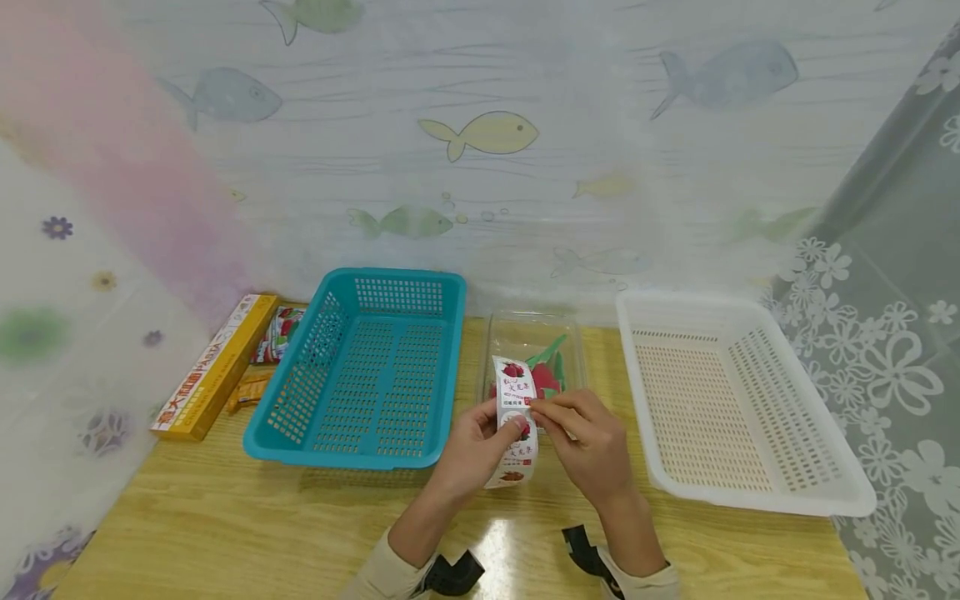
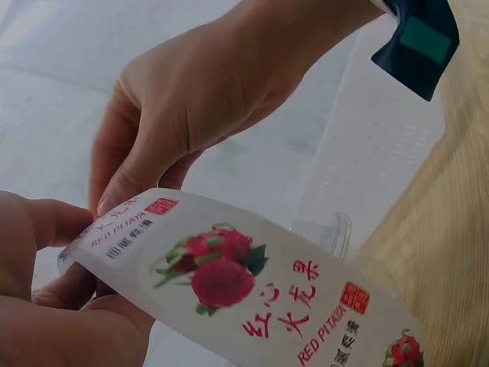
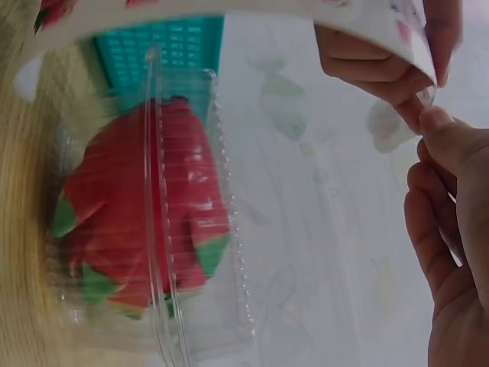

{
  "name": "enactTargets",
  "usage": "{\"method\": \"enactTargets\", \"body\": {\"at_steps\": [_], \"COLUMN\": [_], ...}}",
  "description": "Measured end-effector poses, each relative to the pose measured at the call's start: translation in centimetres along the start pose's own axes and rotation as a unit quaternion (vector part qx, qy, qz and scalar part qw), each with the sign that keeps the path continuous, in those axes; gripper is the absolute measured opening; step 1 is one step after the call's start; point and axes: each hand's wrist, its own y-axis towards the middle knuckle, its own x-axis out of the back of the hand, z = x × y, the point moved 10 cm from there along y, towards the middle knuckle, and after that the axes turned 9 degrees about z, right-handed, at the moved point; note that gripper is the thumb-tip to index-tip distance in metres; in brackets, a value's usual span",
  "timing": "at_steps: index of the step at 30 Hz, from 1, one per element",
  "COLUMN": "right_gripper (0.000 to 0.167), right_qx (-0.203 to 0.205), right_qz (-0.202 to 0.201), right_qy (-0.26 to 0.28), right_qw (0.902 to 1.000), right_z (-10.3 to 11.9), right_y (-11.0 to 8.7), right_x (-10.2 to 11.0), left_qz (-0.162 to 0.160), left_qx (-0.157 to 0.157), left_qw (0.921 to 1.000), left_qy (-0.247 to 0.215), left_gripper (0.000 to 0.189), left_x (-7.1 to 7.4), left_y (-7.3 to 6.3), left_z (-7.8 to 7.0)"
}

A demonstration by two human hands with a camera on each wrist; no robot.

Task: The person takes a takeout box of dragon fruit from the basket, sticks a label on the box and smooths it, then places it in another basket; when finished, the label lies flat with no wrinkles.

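Observation:
A strip of printed stickers (image 1: 516, 382) with dragon fruit pictures and red writing hangs over the middle of the table. My left hand (image 1: 474, 450) grips the strip from the left, thumb on its face. At the strip's right edge, my right hand (image 1: 592, 442) pinches a sticker's edge between thumb and fingertips; the left wrist view shows the fingertips of both hands meeting at the strip's curled end. Just behind them stands a clear plastic clamshell box (image 1: 498, 329). Inside it lies a red dragon fruit (image 3: 145, 214) with green tips, partly hidden by the strip in the head view.
A blue-green basket (image 1: 375, 375) stands left of my hands and a white basket (image 1: 720, 408) to the right. At the far left lie a yellow box (image 1: 217, 367), a colourful packet (image 1: 279, 333) and an orange packet (image 1: 249, 390). A fish-patterned curtain (image 1: 495, 200) hangs behind the table.

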Motion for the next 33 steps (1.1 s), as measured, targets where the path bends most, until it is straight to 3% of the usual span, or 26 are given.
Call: {"method": "enactTargets", "body": {"at_steps": [3, 6, 11, 17, 21, 28, 33], "right_gripper": [0.026, 0.025, 0.024, 0.025, 0.025, 0.027, 0.025], "right_qx": [0.021, 0.043, 0.064, 0.073, 0.076, 0.068, -0.001], "right_qz": [-0.001, -0.01, -0.021, -0.038, -0.046, -0.064, -0.077], "right_qy": [-0.015, -0.031, -0.047, -0.062, -0.075, -0.065, -0.013], "right_qw": [0.9997, 0.9985, 0.9966, 0.9947, 0.9933, 0.9935, 0.9969], "right_z": [0.5, 1.0, 1.6, 1.7, 1.8, 1.6, 0.0], "right_y": [0.1, 0.1, 0.2, 0.1, 0.1, -0.1, -0.4], "right_x": [0.0, 0.2, 0.2, 0.3, 0.4, 0.7, 1.2], "left_qz": [0.003, 0.016, 0.046, 0.063, 0.058, 0.017, 0.003], "left_qx": [0.005, 0.008, 0.011, 0.014, 0.015, 0.006, 0.0], "left_qw": [0.9999, 0.9979, 0.988, 0.9816, 0.9845, 0.9987, 1.0], "left_qy": [-0.016, -0.062, -0.147, -0.18, -0.165, -0.048, -0.007], "left_gripper": [0.037, 0.039, 0.044, 0.046, 0.046, 0.037, 0.035], "left_x": [-0.1, -0.5, -1.1, -1.5, -1.5, -0.6, -0.3], "left_y": [0.0, 0.1, 0.0, 0.0, 0.0, -0.1, -0.2], "left_z": [0.1, 0.3, 0.4, 0.4, 0.4, -0.2, -0.4]}}
